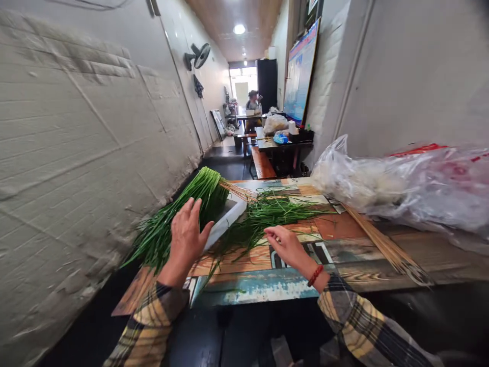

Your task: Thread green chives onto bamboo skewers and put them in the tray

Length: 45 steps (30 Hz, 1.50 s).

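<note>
My left hand (187, 235) has its fingers outstretched over a thick bundle of green chives (208, 186) in a white tray (230, 218). Thin wooden skewers (239, 189) stick out from the right end of that bundle. The fingers of my right hand (286, 245) are curled into a pinch above the table, close to a pile of loose chives (278, 210). Whatever may be between those fingertips is too small to make out. A red bead bracelet (315, 275) circles my right wrist.
More bare skewers (378, 239) lie fanned on the right of the patterned wooden table (267, 290). Behind them are bulky clear plastic bags (367, 183). A wall (95, 168) runs along the left. Farther back, a person (253, 104) sits near another table (273, 145) and an orange bench (263, 163).
</note>
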Tool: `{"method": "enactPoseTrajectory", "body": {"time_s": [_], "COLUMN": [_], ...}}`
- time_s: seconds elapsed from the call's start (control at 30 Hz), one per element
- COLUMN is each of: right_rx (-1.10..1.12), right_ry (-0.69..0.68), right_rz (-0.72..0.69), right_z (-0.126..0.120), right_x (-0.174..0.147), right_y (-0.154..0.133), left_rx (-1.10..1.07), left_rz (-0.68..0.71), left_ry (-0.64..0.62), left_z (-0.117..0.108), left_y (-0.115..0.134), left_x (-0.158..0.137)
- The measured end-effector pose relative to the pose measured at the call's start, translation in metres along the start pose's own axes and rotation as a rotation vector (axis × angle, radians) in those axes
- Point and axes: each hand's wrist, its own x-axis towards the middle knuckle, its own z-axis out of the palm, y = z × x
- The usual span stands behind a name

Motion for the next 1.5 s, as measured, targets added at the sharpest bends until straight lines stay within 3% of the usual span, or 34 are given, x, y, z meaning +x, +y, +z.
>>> {"method": "enactPoseTrajectory", "body": {"time_s": [0.07, 0.17, 0.23, 0.33, 0.53, 0.7, 0.9, 1.1, 1.2, 1.3, 1.37, 1.5], "right_rx": [-0.032, -0.039, -0.037, -0.007, 0.076, 0.071, 0.009, -0.135, -0.199, -0.205, -0.193, -0.144], "right_ry": [-0.074, -0.233, -0.314, -0.412, -0.577, -0.617, -0.485, -0.245, -0.093, -0.009, 0.009, -0.035], "right_rz": [-0.048, -0.142, -0.179, -0.217, -0.309, -0.321, -0.291, -0.218, -0.097, -0.045, -0.052, -0.054], "right_z": [-0.001, -0.005, -0.006, -0.001, 0.024, 0.035, 0.027, 0.022, 0.014, 0.000, -0.012, -0.035], "right_x": [-0.021, -0.052, -0.069, -0.083, -0.089, -0.093, -0.076, -0.027, -0.018, -0.023, -0.033, -0.063], "right_y": [-0.004, -0.013, -0.020, -0.032, -0.054, -0.047, 0.004, 0.066, 0.071, 0.066, 0.061, 0.048], "left_rx": [-0.151, -0.307, -0.313, -0.234, -0.095, -0.034, -0.011, -0.063, -0.087, -0.137, -0.151, -0.101], "left_rz": [0.075, 0.216, 0.208, 0.066, -0.190, -0.201, -0.131, 0.017, 0.055, 0.078, 0.111, 0.136], "left_ry": [-0.016, -0.253, -0.346, -0.383, -0.444, -0.412, -0.446, -0.541, -0.570, -0.498, -0.467, -0.521], "left_z": [0.005, 0.017, 0.021, 0.012, -0.025, -0.015, 0.012, 0.051, 0.070, 0.078, 0.075, 0.049], "left_y": [0.027, 0.053, 0.055, 0.038, -0.020, -0.035, 0.003, 0.048, 0.067, 0.076, 0.074, 0.066], "left_x": [-0.011, -0.037, -0.058, -0.089, -0.138, -0.158, -0.150, -0.107, -0.083, -0.063, -0.056, -0.057]}}
